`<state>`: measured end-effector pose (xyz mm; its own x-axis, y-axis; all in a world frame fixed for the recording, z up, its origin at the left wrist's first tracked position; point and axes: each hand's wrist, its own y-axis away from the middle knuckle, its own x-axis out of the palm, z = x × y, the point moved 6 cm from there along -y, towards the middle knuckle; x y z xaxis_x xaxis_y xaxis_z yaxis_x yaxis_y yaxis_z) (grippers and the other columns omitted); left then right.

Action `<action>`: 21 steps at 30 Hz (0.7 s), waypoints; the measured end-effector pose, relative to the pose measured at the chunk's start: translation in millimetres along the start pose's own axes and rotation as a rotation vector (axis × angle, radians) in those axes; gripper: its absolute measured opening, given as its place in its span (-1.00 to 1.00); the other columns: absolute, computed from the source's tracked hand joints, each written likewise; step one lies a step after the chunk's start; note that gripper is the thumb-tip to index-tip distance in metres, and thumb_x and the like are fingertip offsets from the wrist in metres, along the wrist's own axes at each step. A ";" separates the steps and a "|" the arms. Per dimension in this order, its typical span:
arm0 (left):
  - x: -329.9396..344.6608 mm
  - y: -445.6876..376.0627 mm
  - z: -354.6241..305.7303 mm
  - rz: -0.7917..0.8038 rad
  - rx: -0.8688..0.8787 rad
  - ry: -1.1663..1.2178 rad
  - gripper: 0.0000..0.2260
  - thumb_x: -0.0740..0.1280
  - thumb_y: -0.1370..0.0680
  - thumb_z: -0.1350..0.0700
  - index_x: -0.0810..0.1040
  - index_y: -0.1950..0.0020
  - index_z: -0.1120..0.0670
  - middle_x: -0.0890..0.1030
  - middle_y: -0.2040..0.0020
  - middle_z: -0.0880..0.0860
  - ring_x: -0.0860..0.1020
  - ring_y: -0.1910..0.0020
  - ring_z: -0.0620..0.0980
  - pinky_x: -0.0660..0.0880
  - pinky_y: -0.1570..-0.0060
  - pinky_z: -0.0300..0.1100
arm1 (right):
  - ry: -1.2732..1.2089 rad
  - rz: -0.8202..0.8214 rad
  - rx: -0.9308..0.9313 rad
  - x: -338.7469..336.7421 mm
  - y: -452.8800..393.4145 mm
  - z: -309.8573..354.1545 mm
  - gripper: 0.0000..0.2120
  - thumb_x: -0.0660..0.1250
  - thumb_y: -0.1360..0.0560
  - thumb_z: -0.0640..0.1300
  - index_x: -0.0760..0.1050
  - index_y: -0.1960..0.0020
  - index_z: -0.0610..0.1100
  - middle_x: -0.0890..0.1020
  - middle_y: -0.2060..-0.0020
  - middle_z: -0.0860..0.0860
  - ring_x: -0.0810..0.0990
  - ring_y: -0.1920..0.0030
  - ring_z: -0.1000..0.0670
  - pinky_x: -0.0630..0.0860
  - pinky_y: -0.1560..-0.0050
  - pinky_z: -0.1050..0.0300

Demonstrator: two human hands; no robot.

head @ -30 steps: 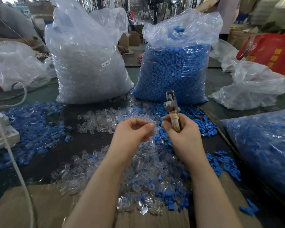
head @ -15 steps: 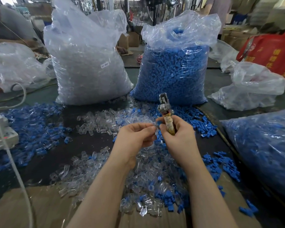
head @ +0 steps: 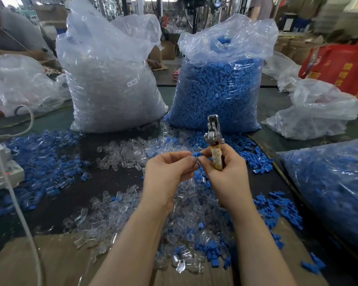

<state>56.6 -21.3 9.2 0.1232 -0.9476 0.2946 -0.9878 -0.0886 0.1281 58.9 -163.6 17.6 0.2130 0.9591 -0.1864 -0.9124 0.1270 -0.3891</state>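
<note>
nearest the camera, a sheet of cardboard (head: 39,263) is laid over the dark worktop (head: 116,178). a heap of clear plastic pieces (head: 186,228) is spread across both, with loose blue plastic pieces (head: 277,209) mixed in along its right side. a white cable (head: 19,209) is run down the left edge, past a white device (head: 4,172).

above the heap, both hands are held close together. the left hand (head: 165,172) is curled, and a small blue piece (head: 197,154) is pinched at its fingertips. the right hand (head: 229,172) is closed round the tape-wrapped handle of a metal hand tool (head: 214,139), which is held upright with its head above the fist. the forefinger tip of this hand is set against the same blue piece, just left of the handle. whether the tool's head is open or closed cannot be told.

beyond the hands, more clear pieces are scattered on the worktop, and a spread of blue pieces (head: 39,157) is seen at the left. further back, two tall clear sacks are stood side by side. the sack of clear pieces (head: 112,83), marked with a small sticker, is on the left, and the sack of blue pieces (head: 217,89) is on the right, directly behind the tool. a third bag of blue pieces (head: 335,188) is laid at the right edge, with a crumpled clear bag (head: 318,114) behind it. a red bag (head: 339,67) is set farthest back on the right.
</note>
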 end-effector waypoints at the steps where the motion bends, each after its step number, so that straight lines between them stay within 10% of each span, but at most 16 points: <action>1: -0.2 0.5 -1.2 -0.010 0.016 -0.004 -0.89 0.48 -0.44 0.32 0.64 0.06 0.23 0.71 0.21 0.16 0.70 0.24 -0.02 0.60 0.25 -0.27 | 0.006 -0.006 -0.004 -0.6 0.2 -0.3 -0.77 0.44 -0.49 -0.26 0.51 0.17 0.04 0.60 0.35 0.20 0.52 0.36 0.21 0.43 0.32 0.38; 11: 1.6 5.5 -8.6 -0.057 0.138 -0.049 -0.92 0.50 -0.42 0.33 0.66 0.12 0.21 0.71 0.28 0.09 0.70 0.25 -0.03 0.56 0.28 -0.32 | 0.052 -0.075 -0.067 -4.1 3.3 5.4 -0.88 0.42 -0.52 -0.19 0.51 0.12 -0.21 0.58 0.31 -0.09 0.52 0.29 -0.08 0.48 0.28 0.05; 21: 0.2 5.1 -9.5 -0.059 0.161 -0.081 -0.91 0.51 -0.41 0.32 0.67 0.12 0.20 0.71 0.27 0.09 0.69 0.27 -0.06 0.55 0.28 -0.34 | 0.128 -0.098 -0.060 -3.4 3.6 6.4 -0.90 0.43 -0.50 -0.19 0.51 0.13 -0.15 0.59 0.31 0.00 0.53 0.28 0.01 0.47 0.28 0.11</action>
<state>52.5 -19.0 18.9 0.1792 -0.9604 0.2132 -0.9825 -0.1861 -0.0124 52.7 -164.7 22.7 0.3466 0.9022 -0.2569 -0.8634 0.1997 -0.4633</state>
